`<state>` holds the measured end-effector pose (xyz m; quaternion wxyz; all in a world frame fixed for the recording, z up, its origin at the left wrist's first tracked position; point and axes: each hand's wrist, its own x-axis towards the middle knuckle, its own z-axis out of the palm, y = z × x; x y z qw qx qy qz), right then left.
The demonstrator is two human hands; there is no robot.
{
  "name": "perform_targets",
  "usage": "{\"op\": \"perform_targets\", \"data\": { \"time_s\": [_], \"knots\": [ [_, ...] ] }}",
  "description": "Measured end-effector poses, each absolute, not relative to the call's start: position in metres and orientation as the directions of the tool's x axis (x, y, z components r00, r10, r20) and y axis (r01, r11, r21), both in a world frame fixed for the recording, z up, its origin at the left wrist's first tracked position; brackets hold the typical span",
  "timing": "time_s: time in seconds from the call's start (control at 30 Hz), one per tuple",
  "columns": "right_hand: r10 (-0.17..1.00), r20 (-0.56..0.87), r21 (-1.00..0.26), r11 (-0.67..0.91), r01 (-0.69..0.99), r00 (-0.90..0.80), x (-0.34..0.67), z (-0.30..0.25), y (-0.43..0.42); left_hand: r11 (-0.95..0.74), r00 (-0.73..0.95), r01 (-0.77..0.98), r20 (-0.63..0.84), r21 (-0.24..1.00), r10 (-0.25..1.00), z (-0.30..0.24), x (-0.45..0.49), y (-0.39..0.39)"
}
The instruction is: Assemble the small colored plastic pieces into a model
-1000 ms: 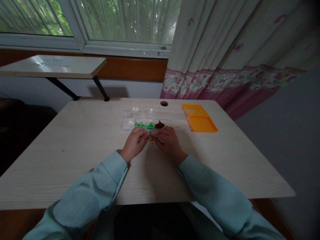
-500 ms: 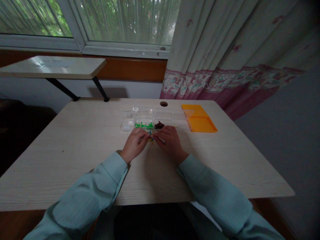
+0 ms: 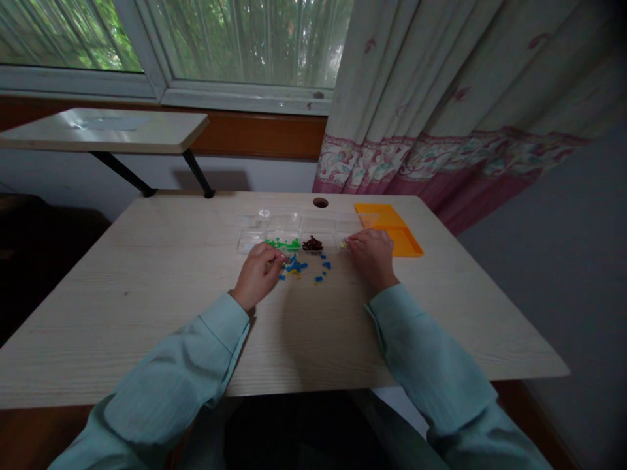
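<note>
My left hand (image 3: 258, 274) is closed in a pinch beside a loose pile of small blue and yellow pieces (image 3: 294, 266). Something tiny and pinkish shows at its fingertips, too small to name. My right hand (image 3: 372, 258) reaches over the right end of a clear compartment box (image 3: 252, 236), its fingers drawn together by a few pale yellow pieces (image 3: 343, 243). Whatever these fingers hold is hidden. Green pieces (image 3: 289, 244) fill one compartment, and dark brown pieces (image 3: 312, 244) lie in the one beside it.
An orange tray (image 3: 404, 241) lies behind my right hand, partly covered by it. The box's transparent lid stands raised at the back. Near the wall are a cable hole (image 3: 320, 202) and a raised shelf (image 3: 147, 134) at the left.
My right hand has parted from the left and moved right to the box's end compartment. The blue and yellow pieces it covered now show. My left hand has shifted slightly left.
</note>
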<state>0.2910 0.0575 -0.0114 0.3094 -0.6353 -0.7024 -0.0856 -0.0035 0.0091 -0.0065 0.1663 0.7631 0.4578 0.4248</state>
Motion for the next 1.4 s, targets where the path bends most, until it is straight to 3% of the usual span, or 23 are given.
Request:
{"op": "perform_targets", "data": {
  "time_s": [0.33, 0.8, 1.17, 1.4],
  "knots": [
    [0.861, 0.509, -0.248, 0.154, 0.956, -0.006, 0.289, -0.014, 0.058, -0.536, 0.237, 0.568, 0.5, 0.625, 0.833, -0.006, -0.004, 0.01],
    [0.768, 0.64, -0.346, 0.309, 0.886, -0.017, 0.277, -0.005, 0.052, -0.548, 0.264, 0.573, 0.496, 0.609, 0.827, -0.013, -0.005, 0.012],
    [0.777, 0.62, -0.375, 0.417, 0.828, -0.111, 0.256, 0.002, 0.04, -0.667, 0.54, 0.613, 0.391, 0.423, 0.745, -0.007, -0.006, 0.006],
    [0.757, 0.644, -0.371, 0.432, 0.822, -0.107, 0.258, 0.0, 0.042, -0.7, 0.648, 0.596, 0.278, 0.394, 0.709, 0.005, -0.03, 0.012]
  ]
}}
